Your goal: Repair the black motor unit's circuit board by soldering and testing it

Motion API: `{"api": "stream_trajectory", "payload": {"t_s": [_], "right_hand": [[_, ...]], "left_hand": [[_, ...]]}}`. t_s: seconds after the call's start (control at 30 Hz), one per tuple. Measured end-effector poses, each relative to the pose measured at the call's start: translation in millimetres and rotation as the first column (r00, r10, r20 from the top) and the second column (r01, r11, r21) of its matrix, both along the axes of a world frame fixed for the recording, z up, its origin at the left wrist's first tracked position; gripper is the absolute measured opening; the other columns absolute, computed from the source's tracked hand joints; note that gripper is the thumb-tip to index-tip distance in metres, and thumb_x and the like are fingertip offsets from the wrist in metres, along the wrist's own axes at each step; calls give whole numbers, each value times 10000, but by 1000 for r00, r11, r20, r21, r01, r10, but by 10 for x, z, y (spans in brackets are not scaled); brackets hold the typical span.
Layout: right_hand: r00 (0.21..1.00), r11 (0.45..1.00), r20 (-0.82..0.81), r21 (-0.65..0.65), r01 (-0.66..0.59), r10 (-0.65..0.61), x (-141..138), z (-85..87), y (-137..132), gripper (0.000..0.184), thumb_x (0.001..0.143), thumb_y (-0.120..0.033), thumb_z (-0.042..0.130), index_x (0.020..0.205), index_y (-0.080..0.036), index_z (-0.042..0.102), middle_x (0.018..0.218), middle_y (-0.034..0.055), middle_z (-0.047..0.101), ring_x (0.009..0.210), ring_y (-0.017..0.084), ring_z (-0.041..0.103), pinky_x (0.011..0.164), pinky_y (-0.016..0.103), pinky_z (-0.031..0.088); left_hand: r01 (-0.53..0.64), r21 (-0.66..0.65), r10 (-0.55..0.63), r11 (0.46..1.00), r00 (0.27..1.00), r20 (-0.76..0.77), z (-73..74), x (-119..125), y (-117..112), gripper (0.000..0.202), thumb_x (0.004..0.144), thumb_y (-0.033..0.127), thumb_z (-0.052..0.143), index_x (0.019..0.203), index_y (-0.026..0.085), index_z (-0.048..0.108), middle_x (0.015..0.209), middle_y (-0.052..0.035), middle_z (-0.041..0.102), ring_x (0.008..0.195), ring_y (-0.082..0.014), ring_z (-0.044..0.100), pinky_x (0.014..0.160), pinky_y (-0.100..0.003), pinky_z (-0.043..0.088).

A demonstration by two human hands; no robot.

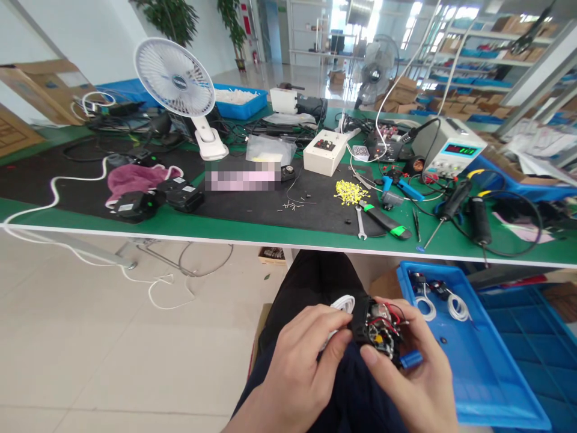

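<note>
Above my lap, my right hand wraps round a small black electronic device with bare circuitry, red wires and a blue cylindrical part showing. My left hand pinches a coiled white cable close against the device's left side. Part of the coil is hidden behind the left fingers. To the right of my hands sits a blue tray; inside it lie similar black parts with white cable coils.
Along the green bench edge lie a wrench, green-black cutters, yellow-ended pieces and corded screwdrivers. A power supply, a cream box, a white fan and black devices stand farther back.
</note>
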State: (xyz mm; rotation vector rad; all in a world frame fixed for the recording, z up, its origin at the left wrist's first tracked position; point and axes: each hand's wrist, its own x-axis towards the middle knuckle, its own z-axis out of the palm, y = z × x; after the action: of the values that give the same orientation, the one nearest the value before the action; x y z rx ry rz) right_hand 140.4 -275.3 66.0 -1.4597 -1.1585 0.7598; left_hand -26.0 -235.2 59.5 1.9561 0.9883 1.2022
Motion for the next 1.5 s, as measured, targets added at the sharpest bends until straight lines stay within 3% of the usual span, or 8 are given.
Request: {"api": "stream_trajectory", "payload": {"t_s": [0.23,0.43,0.7,0.93,1.23,1.3,1.4,1.5], "right_hand": [[1000,1000,21,9,10,-10,-34,-47,-20,361,885,-319,757,1195,-239,590,1184,68,626,1007,203,654,926,310,594],[999,999,-6,29,-38,39,9,8,10,412,821,-329,814,1179,-237,631,1157,66,637,1022,223,654,845,285,595],[1000,1000,2,14,16,-16,-66,-34,-16,376,856,-340,794,1165,-204,627,1145,89,665,1001,233,679,889,324,605],[987,986,4,25,-163,162,155,-84,42,443,858,-320,817,1256,-236,640,1233,74,656,1106,222,656,945,285,587],[997,998,-30,-15,-65,64,-7,-166,-13,403,880,-327,763,1245,-236,617,1218,47,648,1098,202,649,972,259,552],[991,991,23,20,-130,130,100,-154,1,436,851,-316,793,1251,-243,633,1211,47,655,1083,210,665,954,258,561],[958,957,16,48,-287,286,265,-63,32,623,806,-304,861,1364,-309,586,1304,43,633,1155,224,665,982,264,563],[858,878,-198,43,-476,475,298,65,82,796,793,-412,911,1465,-367,488,1370,50,608,1244,251,639,1034,317,555]], "left_hand": [[-169,270,170,948,985,21,-23,44,-18,332,876,-20,701,1147,171,701,1011,-57,796,920,-163,740,907,-285,583],[13,39,-13,999,1000,2,-5,-31,11,249,951,50,631,1156,174,699,1023,-80,773,913,-177,730,824,-293,604],[-150,305,164,941,986,-20,-75,24,-28,410,866,-47,684,1219,159,704,1042,-77,806,904,-186,742,880,-341,579],[-5,62,4,998,1000,24,15,-42,6,252,913,36,676,1116,176,727,949,-64,778,863,-179,719,796,-310,598],[-193,376,224,907,974,-41,-95,45,-90,405,823,-56,711,1175,144,715,993,-84,818,875,-197,771,865,-332,608],[-148,303,160,941,987,-16,-87,-23,-91,340,837,-19,713,1123,165,720,937,-60,811,811,-179,764,809,-297,614],[11,-28,-10,1000,1000,8,-49,-191,-50,194,923,161,721,1104,229,725,947,-29,803,834,-165,766,776,-245,615],[188,-324,-146,927,978,148,-12,-312,42,454,938,464,734,1339,266,657,1237,-96,762,1144,-250,732,977,-337,601]]}}
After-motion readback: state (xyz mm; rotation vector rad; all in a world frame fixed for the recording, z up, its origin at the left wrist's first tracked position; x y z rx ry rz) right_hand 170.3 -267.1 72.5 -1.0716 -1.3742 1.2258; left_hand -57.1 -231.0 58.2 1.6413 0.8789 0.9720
